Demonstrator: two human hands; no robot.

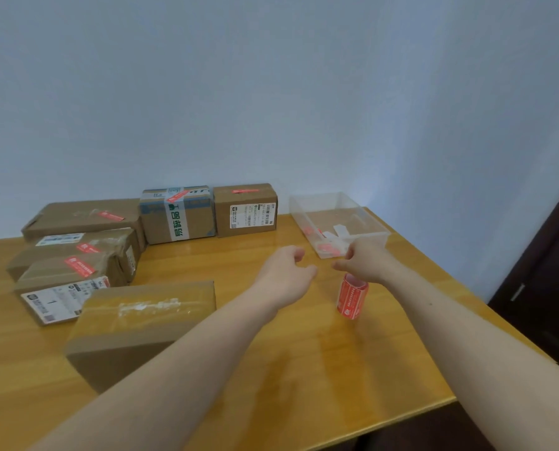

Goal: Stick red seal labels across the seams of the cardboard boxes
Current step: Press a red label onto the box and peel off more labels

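A plain cardboard box lies nearest me on the left, with clear tape along its top seam and no red label. A roll of red seal labels stands on the table under my right wrist. My left hand hovers above the table centre, fingers loosely curled, with nothing seen in it. My right hand hovers just above the roll, thumb and forefinger drawn together and pointing left, with nothing visible between them. The two hands are a small gap apart.
Several boxes bearing red labels line the left and back, among them a flat one and a blue-taped one. A clear plastic tray with paper scraps sits behind my right hand. The table's edge and a dark door are to the right.
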